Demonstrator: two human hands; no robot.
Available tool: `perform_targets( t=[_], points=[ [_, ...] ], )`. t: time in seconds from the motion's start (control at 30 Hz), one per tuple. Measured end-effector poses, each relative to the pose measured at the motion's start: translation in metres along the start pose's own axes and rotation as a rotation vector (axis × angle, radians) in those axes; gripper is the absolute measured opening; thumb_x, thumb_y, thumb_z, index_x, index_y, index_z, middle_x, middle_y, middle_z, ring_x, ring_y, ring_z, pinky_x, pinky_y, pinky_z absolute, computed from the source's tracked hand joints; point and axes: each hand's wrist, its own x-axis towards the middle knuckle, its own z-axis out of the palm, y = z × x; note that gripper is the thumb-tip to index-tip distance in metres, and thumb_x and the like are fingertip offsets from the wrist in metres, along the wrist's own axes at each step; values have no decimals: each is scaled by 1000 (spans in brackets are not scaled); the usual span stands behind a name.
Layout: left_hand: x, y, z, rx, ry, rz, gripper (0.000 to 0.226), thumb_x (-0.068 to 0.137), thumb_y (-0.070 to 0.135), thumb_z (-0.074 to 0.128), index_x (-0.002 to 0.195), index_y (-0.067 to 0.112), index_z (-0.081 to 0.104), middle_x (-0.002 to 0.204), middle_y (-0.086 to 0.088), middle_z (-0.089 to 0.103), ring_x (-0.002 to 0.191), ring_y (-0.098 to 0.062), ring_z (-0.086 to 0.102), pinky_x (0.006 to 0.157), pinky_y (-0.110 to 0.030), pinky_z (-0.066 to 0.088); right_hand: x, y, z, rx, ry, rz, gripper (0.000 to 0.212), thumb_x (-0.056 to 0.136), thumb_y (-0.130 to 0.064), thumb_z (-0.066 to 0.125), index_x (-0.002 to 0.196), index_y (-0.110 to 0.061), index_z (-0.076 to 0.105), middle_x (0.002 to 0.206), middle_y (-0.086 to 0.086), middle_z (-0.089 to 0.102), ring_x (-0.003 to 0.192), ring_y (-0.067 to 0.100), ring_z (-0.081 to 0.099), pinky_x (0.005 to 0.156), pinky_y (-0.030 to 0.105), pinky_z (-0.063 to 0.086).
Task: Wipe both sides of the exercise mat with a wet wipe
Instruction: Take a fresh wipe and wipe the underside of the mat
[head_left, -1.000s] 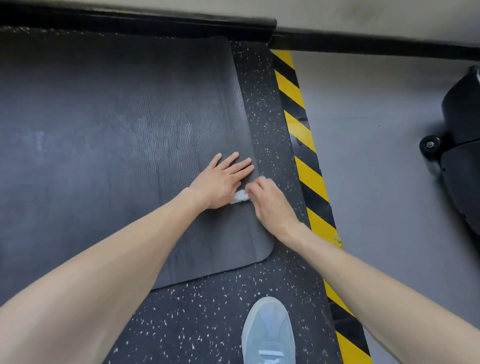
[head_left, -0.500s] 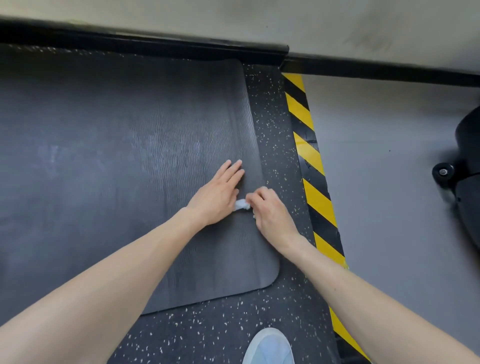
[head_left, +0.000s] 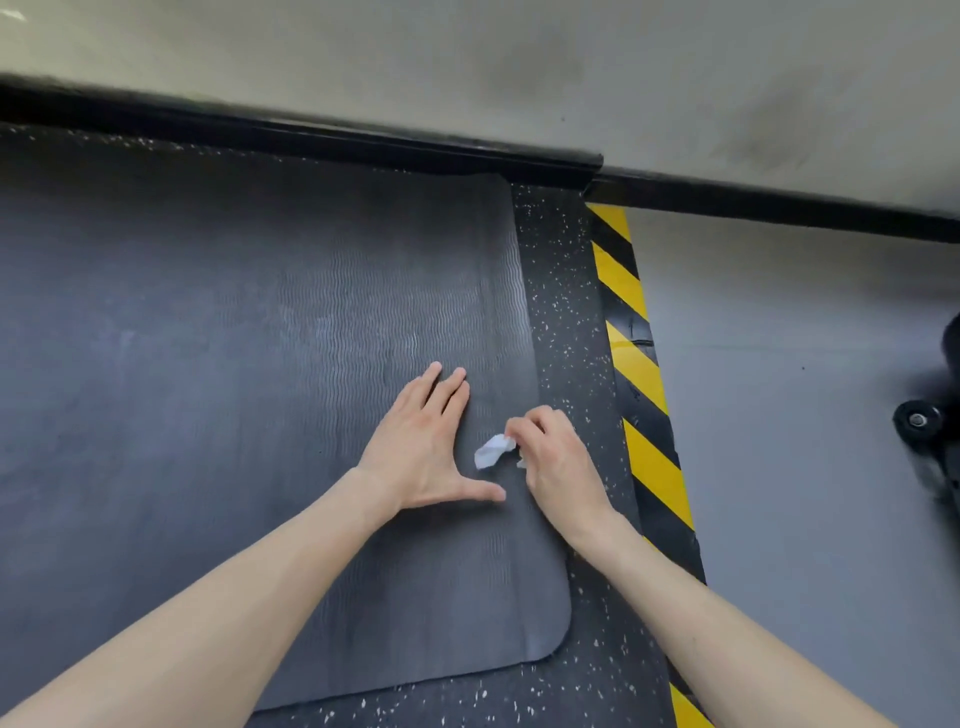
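Both bare arms reach forward. Left hand (head_left: 423, 452) flat, palm down, fingers straight and together, thumb stuck out wide. Right hand (head_left: 555, 460) just beside it, fingers curled, pinching small white wipe (head_left: 491, 451).

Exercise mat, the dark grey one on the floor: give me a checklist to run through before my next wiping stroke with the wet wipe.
1. Grip on the crumpled white wet wipe: ok, the right hand pinches it at the fingertips.
2. Wipe spread out for broad contact: not ok, it is bunched into a small wad.
3. Mat steadied: ok, the left hand lies flat with straight fingers on the dark grey ribbed exercise mat.
4. Mat lying flat: ok, its near right corner sits level on the black speckled floor.
5. Wipe moist enough: cannot tell.
6. Underside of the mat wiped: cannot tell, only one face shows.
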Motion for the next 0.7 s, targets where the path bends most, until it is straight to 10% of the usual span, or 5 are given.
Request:
perform_targets(
  t=[0.2, 0.43, 0.7],
  points=[
    [19, 0, 7, 14, 339, -4, 77, 83, 75, 37, 123, 13, 61, 132, -3, 59, 124, -28, 49, 106, -40, 39, 70, 9, 0, -19, 75, 58, 23, 82, 4, 64, 96, -14, 61, 94, 3, 49, 83, 19, 45, 66, 36, 46],
    [43, -10, 12, -142, 394, 10, 63, 82, 74, 48, 101, 14, 55, 127, -1, 49, 138, -27, 36, 117, -40, 33, 37, 10, 8, 42, 150, 38, 14, 90, 1, 61, 97, -11, 61, 93, 2, 52, 80, 20, 50, 71, 28, 43],
    [72, -15, -8, 64, 449, -44, 49, 90, 64, 42, 95, 17, 56, 92, 0, 53, 85, -23, 46, 77, -37, 41, 147, 24, 3, -7, 125, 77, 25, 81, 5, 66, 100, -10, 61, 98, 7, 52, 86, 23, 49, 74, 31, 43]
  ],
)
